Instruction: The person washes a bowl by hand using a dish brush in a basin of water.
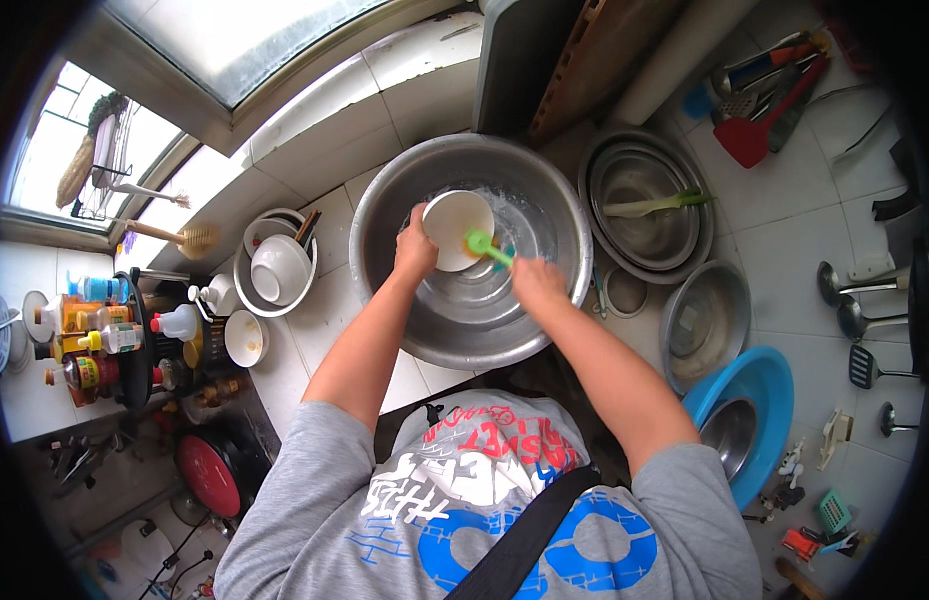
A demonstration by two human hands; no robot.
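A large metal basin [464,337] with some water in it stands before me on the tiled counter. Over it my left hand [417,241] grips a white bowl [445,217] by its left rim, the bowl tilted with its inside facing up. A green-handled brush [481,241] is in my right hand [538,285], its head against the inside of the bowl. The brush's bristles are blurred, with orange and teal showing around them.
On the left are a basin of white bowls [280,270], a small white bowl [247,339] and condiment bottles [119,337]. Nested metal basins [644,202], a metal bowl [706,322] and a blue plastic basin [776,420] stand on the right. A tiled window ledge [322,142] runs behind.
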